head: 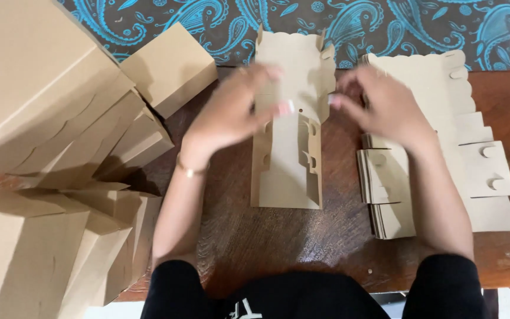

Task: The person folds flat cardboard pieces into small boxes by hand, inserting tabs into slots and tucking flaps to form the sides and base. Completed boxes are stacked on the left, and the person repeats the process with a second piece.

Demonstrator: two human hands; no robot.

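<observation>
A flat brown cardboard box blank (287,171) with die-cut tabs lies lengthwise in the middle of the wooden table (255,242). My left hand (234,109) hovers over its left edge, fingers bent, fingertips touching the blank near its middle. My right hand (385,106) reaches in from the right, fingertips at the blank's right edge. Both hands are blurred by motion, and whether they pinch the card is unclear.
A stack of flat blanks (479,171) with scalloped edges lies at the right. Several folded brown boxes (60,106) pile up at the left, with more in front (48,254). A blue paisley cloth (385,23) runs along the table's far side.
</observation>
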